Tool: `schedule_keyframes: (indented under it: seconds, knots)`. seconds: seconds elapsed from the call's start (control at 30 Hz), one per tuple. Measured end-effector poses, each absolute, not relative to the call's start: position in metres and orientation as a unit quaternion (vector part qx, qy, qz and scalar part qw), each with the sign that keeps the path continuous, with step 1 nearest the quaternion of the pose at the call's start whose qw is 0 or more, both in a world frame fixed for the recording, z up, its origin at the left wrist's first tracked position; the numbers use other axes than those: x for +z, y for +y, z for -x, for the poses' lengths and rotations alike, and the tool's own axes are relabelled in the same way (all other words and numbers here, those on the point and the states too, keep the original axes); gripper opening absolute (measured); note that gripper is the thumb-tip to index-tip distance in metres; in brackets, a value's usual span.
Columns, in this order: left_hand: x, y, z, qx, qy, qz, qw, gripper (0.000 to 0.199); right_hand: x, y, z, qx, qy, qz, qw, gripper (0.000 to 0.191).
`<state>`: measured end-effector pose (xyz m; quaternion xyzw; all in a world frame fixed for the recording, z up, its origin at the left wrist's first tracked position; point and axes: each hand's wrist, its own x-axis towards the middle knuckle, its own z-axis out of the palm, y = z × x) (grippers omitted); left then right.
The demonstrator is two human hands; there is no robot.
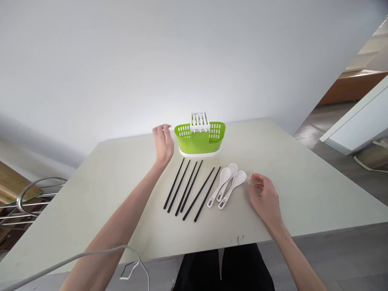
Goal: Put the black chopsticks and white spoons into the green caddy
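Hovering by the left end of the green plastic basket, left hand has its fingers raised and loosely bent, part open, nothing in them. Fingertips sit just beside the basket rim; can't tell from this view if they touch it.

Right hand is in front of the basket and off to its right, near the spoon bowls but apart from them. Fingers half curled, gap between thumb and fingers, no item held.

Basket stands upright on the pale table, close to the light grey wall behind it. Slotted sides, white base under it, white slatted plastic piece on top at the middle.

Six slim black chopsticks lie directly in front of the basket, slanted, thin ends toward it. Left four run roughly parallel; right two lean a bit more, with a wider gap between.

Three white spoons with printed marks on the handles lie in front of the basket toward its right, just right of the chopsticks. Bowls point away from the person, handles bunched close together.

Chrome wire rack is well left of the basket, beyond the table edge.
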<state>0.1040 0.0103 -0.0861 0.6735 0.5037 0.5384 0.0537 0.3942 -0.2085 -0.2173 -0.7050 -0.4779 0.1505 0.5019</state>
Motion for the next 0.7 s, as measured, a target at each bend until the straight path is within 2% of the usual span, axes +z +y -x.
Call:
schedule_keyframes:
  seconds: [0.13,0.33,0.47,0.7]
  knots:
    - [-0.120,0.000,-0.055,0.480,0.576,-0.631,0.199,0.040,-0.219,-0.208,-0.395,0.148,-0.488,0.704,0.495,0.034]
    - [-0.155,-0.035,-0.013,0.397,0.600,-0.633,0.285,0.045,-0.219,-0.207,-0.394,0.136,-0.505,0.703,0.482,0.033]
    - [-0.159,-0.047,-0.006,0.395,0.599,-0.628,0.301,0.047,-0.220,-0.207,-0.395,0.132,-0.508,0.705,0.478,0.033]
    - [-0.154,-0.057,-0.015,0.348,0.620,-0.657,0.251,0.048,-0.217,-0.210,-0.395,0.143,-0.496,0.718,0.467,0.033]
